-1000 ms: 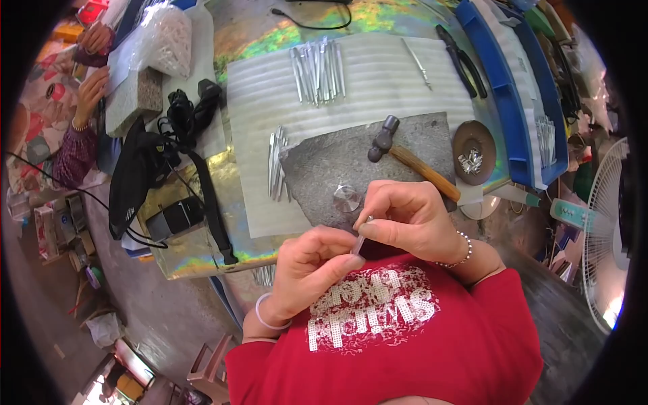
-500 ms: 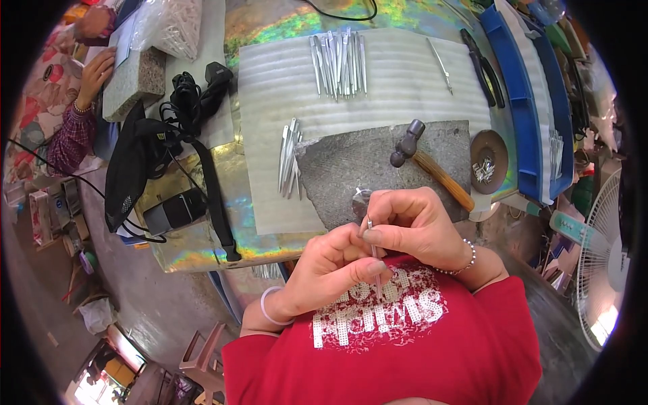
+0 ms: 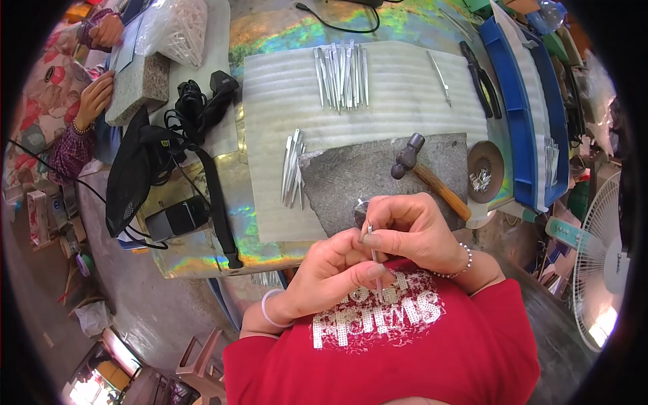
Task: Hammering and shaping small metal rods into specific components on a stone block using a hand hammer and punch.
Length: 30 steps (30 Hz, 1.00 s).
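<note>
I see both hands pinching one thin metal strip [image 3: 375,260]: left hand [image 3: 335,270] low, right hand [image 3: 412,229] above. Beyond the grip, grey stone slab [image 3: 358,179]; clear bag [image 3: 177,27] far upper left.

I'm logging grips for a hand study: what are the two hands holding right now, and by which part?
Both hands pinch one thin metal tool, like tweezers: the right hand near its upper end, the left hand lower along its shaft.

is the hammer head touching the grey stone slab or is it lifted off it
Touching. The head view shows the hammer lying flat with its dark head resting directly on the grey stone slab, no gap or hand lifting it.
</note>
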Each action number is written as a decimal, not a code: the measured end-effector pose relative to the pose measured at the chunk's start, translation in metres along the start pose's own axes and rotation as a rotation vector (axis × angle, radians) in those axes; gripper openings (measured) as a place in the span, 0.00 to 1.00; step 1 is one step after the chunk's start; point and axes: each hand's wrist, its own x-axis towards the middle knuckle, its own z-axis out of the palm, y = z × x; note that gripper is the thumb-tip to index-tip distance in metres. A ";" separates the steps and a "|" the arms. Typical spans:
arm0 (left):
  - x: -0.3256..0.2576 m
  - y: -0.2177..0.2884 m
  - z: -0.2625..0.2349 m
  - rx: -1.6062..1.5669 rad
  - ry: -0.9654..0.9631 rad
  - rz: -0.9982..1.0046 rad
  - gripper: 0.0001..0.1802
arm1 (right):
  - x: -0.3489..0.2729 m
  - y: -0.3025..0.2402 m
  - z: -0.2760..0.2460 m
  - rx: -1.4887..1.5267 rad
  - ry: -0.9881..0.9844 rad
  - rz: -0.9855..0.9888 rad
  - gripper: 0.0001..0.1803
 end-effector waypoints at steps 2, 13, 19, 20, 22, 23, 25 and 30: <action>0.000 -0.002 0.000 0.002 0.008 0.023 0.08 | 0.000 0.000 0.000 -0.008 -0.008 -0.005 0.02; -0.003 0.006 0.006 -0.038 0.001 0.022 0.10 | -0.002 0.001 0.005 0.084 -0.015 0.038 0.05; -0.005 0.005 0.008 -0.033 0.021 0.009 0.10 | -0.004 0.001 0.006 0.076 -0.006 0.036 0.05; -0.006 0.004 0.008 -0.044 0.023 0.004 0.10 | -0.004 0.002 0.006 0.077 -0.006 0.035 0.05; -0.006 0.002 0.009 -0.051 0.019 0.019 0.09 | -0.005 0.004 0.005 0.085 -0.018 0.028 0.04; -0.005 0.001 0.010 -0.058 0.017 0.035 0.09 | -0.005 0.004 0.005 0.085 -0.017 0.027 0.04; -0.006 -0.002 0.007 -0.041 0.000 0.032 0.08 | -0.006 0.005 0.006 0.112 -0.019 0.021 0.03; -0.006 -0.003 0.007 -0.020 -0.023 0.050 0.10 | -0.006 0.008 0.005 0.039 -0.009 -0.024 0.03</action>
